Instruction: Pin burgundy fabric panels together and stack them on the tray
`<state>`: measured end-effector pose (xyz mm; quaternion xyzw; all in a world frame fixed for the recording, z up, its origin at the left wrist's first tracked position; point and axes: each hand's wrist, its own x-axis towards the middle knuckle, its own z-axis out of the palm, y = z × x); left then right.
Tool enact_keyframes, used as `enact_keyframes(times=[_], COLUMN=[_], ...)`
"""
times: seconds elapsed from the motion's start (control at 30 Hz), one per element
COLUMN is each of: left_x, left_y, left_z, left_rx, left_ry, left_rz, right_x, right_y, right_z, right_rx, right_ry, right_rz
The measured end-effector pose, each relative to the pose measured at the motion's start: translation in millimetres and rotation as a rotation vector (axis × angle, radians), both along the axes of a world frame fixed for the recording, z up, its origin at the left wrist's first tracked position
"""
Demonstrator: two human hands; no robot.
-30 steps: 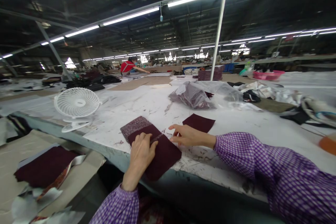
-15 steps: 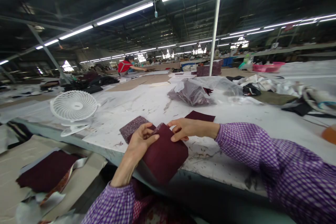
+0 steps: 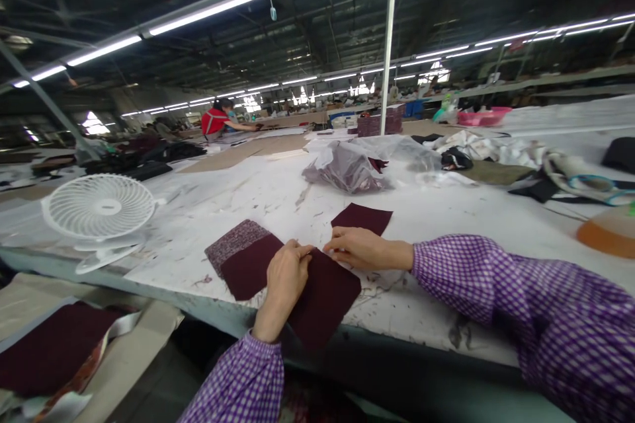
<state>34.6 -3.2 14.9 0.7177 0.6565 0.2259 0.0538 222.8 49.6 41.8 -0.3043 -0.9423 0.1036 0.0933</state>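
A dark maroon fabric piece (image 3: pixel 325 294) hangs partly over the front edge of the white table (image 3: pixel 208 201). My left hand (image 3: pixel 288 272) pinches its upper left corner between thumb and fingers. Close to its top edge is my right hand (image 3: pixel 353 248), with fingers bent together; what they hold, if anything, is too small to tell. Left of my left hand lie a maroon piece (image 3: pixel 251 268) and a speckled piece (image 3: pixel 237 241), overlapping. Behind my right hand another maroon piece (image 3: pixel 362 217) lies flat.
A white fan (image 3: pixel 102 208) stands at the left. Farther back are a clear plastic bag (image 3: pixel 342 168), fabric scraps (image 3: pixel 496 172) and a pink basin (image 3: pixel 483 117). An orange-bottomed container (image 3: pixel 608 234) is at the right. A person in red (image 3: pixel 214 121) leans over a distant table.
My left hand has turned palm down over the held piece's corner, uncovering more of the maroon piece to its left. The held piece's folded-back speckled corner no longer shows. The view has shifted right.
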Motion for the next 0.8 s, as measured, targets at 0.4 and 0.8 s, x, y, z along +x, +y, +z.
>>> enact_keyframes(times=[0.4, 0.8], left_x=[3, 5], left_y=[-7, -5], left_z=[-1.0, 0.4], left_rx=[0.052, 0.072], left_ry=[0.128, 0.207], left_rz=[-0.045, -0.067], right_x=[0, -15], right_y=[0, -12], right_z=[-7.4, -8.0], right_rx=[0.071, 0.106], right_ry=[-0.018, -0.076], right_rz=[0.003, -0.010])
